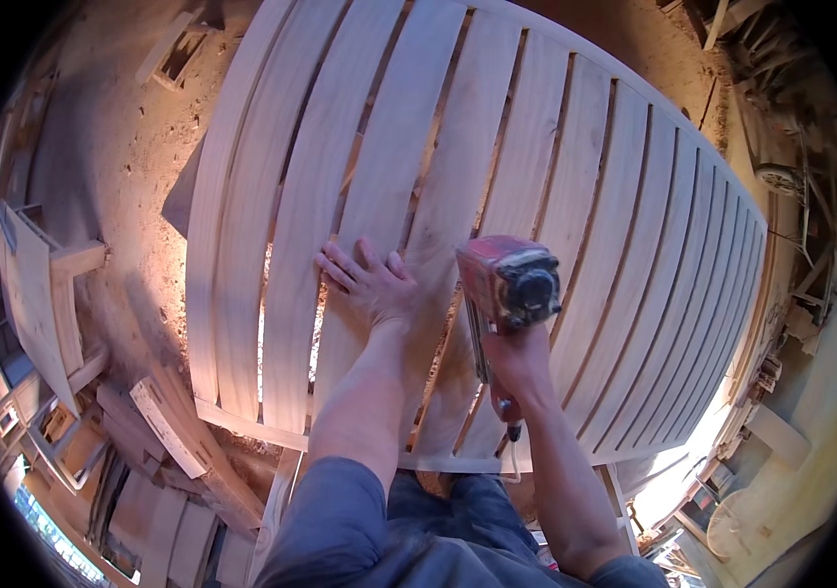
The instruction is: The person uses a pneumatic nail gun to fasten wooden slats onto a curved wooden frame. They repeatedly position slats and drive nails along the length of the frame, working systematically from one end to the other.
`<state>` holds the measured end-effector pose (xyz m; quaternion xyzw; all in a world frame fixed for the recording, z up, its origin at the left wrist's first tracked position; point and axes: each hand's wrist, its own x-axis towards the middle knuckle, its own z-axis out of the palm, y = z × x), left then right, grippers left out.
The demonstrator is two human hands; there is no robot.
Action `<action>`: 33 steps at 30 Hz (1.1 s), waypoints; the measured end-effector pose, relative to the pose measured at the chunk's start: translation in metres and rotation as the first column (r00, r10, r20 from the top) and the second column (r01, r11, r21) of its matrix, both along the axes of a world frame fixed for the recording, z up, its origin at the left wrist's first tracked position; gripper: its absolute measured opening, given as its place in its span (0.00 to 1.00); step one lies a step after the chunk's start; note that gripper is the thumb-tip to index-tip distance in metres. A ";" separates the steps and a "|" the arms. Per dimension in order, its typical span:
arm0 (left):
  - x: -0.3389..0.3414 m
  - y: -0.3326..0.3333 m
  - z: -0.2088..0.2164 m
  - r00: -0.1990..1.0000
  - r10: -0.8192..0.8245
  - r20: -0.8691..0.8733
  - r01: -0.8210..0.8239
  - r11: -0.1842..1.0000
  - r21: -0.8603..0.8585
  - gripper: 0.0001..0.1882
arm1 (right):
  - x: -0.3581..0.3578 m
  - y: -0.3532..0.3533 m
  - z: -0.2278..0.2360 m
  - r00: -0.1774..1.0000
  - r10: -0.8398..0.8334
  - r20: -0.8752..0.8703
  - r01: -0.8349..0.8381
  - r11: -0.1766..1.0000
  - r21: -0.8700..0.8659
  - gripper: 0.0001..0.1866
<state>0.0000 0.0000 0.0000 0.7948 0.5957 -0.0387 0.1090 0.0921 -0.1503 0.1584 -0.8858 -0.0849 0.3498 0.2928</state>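
A wide slatted wooden tabletop spreads out before me, its pale planks set side by side with narrow gaps and framed by an edge rail. My left hand rests on the planks, fingers spread, holding nothing. To its right, my right hand is wrapped round the handle of a red and black air nailer. A thin air hose hangs from the handle's lower end. The nailer's head hides its tip, so I cannot tell whether it touches the wood.
Wooden boards and part-built frames crowd the left side. A thick timber lies by the tabletop's near left corner. Scrap wood and a small wheel are on the right. Sawdust covers the floor.
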 end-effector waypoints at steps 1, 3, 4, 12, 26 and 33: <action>-0.002 -0.002 -0.002 1.000 -0.006 0.015 0.005 0.999 0.042 0.36 | -0.003 -0.010 0.003 0.997 -0.067 -0.043 0.069 0.997 0.036 0.20; 0.009 0.000 -0.004 0.998 -0.019 0.065 0.011 0.991 0.133 0.35 | 0.008 -0.032 0.003 0.976 -0.182 -0.117 0.194 0.975 0.106 0.15; 0.006 -0.003 -0.002 0.997 -0.039 0.067 0.028 0.986 0.162 0.35 | 0.008 -0.049 0.002 0.954 -0.244 -0.174 0.266 0.957 0.115 0.10; -0.006 -0.002 -0.011 0.994 -0.066 0.084 0.051 0.985 0.165 0.34 | 0.026 -0.066 0.005 0.942 -0.291 -0.169 0.304 0.951 0.053 0.11; 0.010 -0.001 0.007 0.998 -0.018 0.061 0.010 0.990 0.138 0.33 | 0.037 -0.019 0.007 0.998 -0.057 -0.033 0.057 0.998 0.000 0.11; 0.050 -0.055 0.002 0.938 -0.201 -0.284 0.190 0.980 -0.065 0.34 | 0.028 -0.006 0.015 0.992 -0.098 -0.082 0.097 0.995 -0.020 0.19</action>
